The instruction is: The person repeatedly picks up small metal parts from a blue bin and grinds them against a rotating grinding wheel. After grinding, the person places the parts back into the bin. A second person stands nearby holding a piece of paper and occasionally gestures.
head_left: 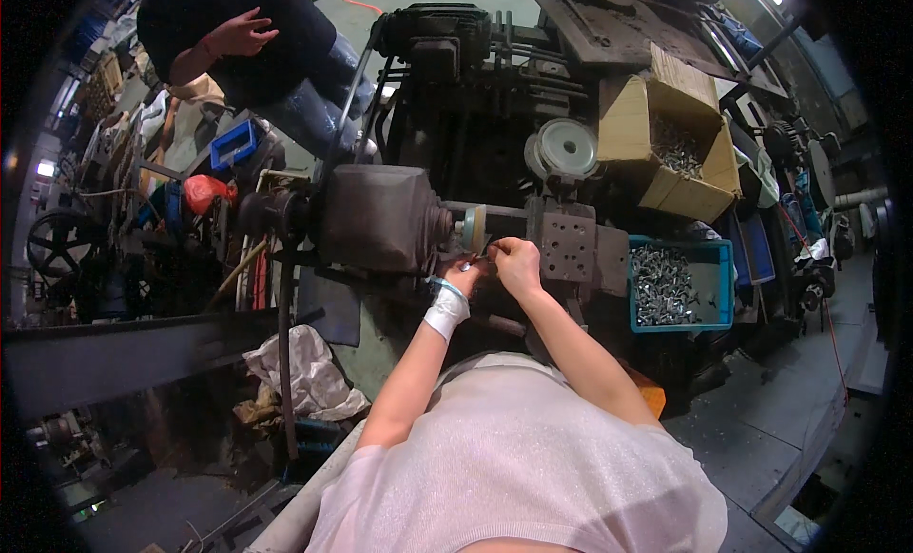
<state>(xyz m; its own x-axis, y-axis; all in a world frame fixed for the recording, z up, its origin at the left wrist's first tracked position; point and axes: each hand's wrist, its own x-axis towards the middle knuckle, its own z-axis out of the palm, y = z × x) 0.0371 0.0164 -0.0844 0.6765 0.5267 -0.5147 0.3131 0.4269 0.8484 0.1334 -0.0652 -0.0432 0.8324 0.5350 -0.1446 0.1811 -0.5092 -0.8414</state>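
Note:
Both my hands are together at a dark machine, just below a small pale wheel (474, 228) on its spindle. My left hand (462, 276), with a white wrap (446, 310) around the wrist, has its fingers closed by the wheel's lower edge. From the right, my right hand (516, 265) pinches thumb and fingers together close to the left fingertips. A small, thin, dark piece seems to lie between the two hands, but its kind is too small to tell. The machine's boxy dark housing (377, 217) stands left of the wheel, and a block with holes (568, 249) to its right.
At the right, a teal crate (728, 287) and a cardboard box (692, 192) hold many small metal parts. A round handwheel (568, 147) sits behind the block. Another person (249, 49) stands at the far left. A crumpled white sack (306, 368) lies at lower left.

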